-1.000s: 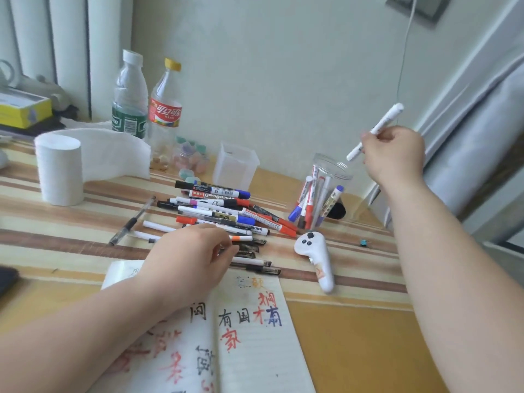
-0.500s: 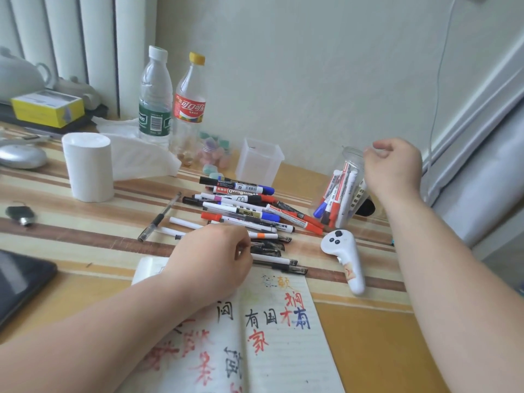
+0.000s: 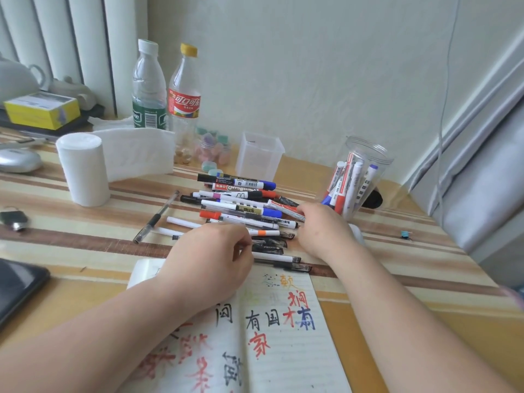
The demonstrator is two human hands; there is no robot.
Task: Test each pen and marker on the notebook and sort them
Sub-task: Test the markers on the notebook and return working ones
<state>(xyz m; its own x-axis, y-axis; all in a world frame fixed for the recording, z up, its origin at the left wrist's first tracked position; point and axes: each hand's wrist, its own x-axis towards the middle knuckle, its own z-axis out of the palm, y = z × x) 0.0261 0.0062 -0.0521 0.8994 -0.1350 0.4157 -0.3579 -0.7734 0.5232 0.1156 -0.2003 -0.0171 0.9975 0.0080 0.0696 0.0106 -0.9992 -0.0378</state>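
While the left hand (image 3: 209, 262) rests curled on the notebook (image 3: 283, 336), its grip not clear, the right hand (image 3: 323, 231) pinches a red marker (image 3: 283, 209) in the pile (image 3: 241, 205).

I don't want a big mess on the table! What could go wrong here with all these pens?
1. The right hand is close beside the clear jar of sorted markers, so a bump from the wrist might tip it over.
2. The left hand lies over the top of the notebook; if any ink is still wet, it could smear.
3. Pulling one marker out of the marker pile may send round pens rolling across the table.
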